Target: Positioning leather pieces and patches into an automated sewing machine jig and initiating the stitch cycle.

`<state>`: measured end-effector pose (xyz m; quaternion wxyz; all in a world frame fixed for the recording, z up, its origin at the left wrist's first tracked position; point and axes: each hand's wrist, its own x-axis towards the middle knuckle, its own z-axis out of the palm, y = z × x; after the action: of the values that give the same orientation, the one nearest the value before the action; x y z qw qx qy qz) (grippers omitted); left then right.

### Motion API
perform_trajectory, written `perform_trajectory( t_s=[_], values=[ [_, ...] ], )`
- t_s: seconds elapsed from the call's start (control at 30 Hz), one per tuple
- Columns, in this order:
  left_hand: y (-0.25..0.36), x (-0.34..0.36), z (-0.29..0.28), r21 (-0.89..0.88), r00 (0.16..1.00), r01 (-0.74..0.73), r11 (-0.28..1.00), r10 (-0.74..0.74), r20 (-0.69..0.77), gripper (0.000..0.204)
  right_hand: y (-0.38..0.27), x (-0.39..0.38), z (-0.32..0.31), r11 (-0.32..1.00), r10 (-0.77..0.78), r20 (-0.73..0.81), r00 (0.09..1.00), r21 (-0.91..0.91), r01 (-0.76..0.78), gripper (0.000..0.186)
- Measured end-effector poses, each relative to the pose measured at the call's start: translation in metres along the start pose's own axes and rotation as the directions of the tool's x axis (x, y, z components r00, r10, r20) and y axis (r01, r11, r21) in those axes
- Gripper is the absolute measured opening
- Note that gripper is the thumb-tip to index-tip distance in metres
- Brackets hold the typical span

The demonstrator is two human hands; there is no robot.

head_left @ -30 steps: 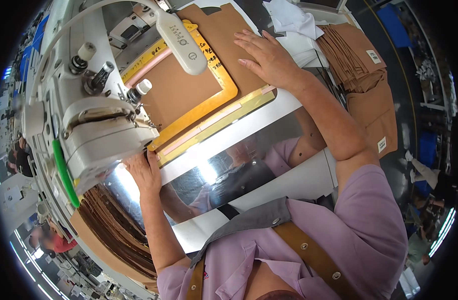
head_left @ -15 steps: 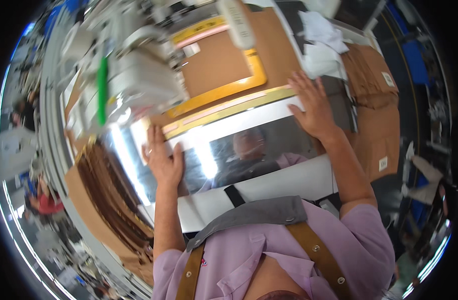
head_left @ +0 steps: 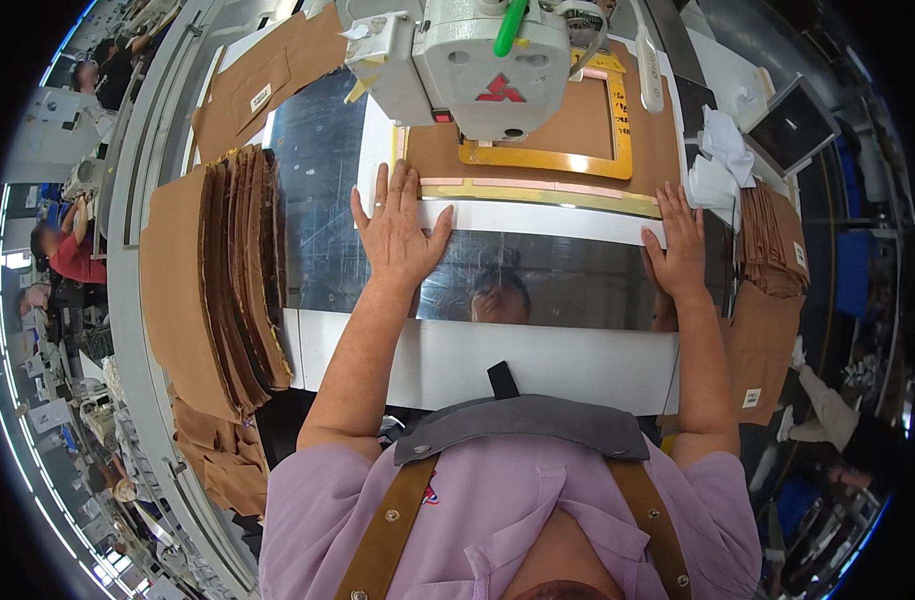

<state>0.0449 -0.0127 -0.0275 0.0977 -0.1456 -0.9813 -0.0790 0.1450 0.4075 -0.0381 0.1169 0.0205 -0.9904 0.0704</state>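
Observation:
My left hand [head_left: 396, 225] lies spread on a white template board [head_left: 533, 212], its fingertips at the board's left corner. My right hand [head_left: 681, 250] rests at the right end, fingers apart, by a yellow edge strip [head_left: 588, 197] with pink tape. On the board lie brown material [head_left: 649, 125] and a yellow rectangular frame [head_left: 546, 160], partly hidden beneath a white sewing machine head [head_left: 493, 55] with a green handle [head_left: 508, 30]. Below the board is a shiny metal plate [head_left: 568, 275], reflecting a head.
Brown piece stacks [head_left: 178, 290] stand left, more [head_left: 768, 340] lie right. Loose brown pieces [head_left: 258, 95] sit back left. White cloth [head_left: 728, 150] and a dark-screened device [head_left: 788, 125] are back right. Co-workers [head_left: 73, 250] appear far left; another person's pale-clad leg [head_left: 826, 405] shows at right.
The view has swung square to the bench. My right hand came down from the brown material to the board's right end; my left hand emerged from beside the machine head to the left corner.

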Motion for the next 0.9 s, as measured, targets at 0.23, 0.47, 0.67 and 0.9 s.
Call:
perform_trajectory(
  t_s=[0.23,0.47,0.67,0.9],
  values=[
    [0.000,0.002,0.005,-0.121,0.991,-0.105,0.987,0.094,-0.094,0.081,0.000,0.003,0.000,1.000,-0.003,0.018,1.000,-0.004,0.003,0.065],
    [0.001,0.001,0.004,0.064,0.996,-0.017,0.998,0.011,0.094,0.083,-0.003,0.004,-0.001,1.000,0.000,0.038,0.999,-0.011,0.001,0.065],
    [0.008,0.007,0.001,-0.082,0.995,-0.092,0.992,0.089,-0.038,0.085,-0.001,-0.004,-0.009,0.999,0.026,-0.059,0.998,0.030,-0.024,0.068],
    [0.000,0.004,0.004,-0.001,0.997,0.001,1.000,-0.001,0.075,0.080,-0.010,0.001,-0.003,0.994,0.059,0.009,0.998,0.090,-0.060,0.068]
  ],
)
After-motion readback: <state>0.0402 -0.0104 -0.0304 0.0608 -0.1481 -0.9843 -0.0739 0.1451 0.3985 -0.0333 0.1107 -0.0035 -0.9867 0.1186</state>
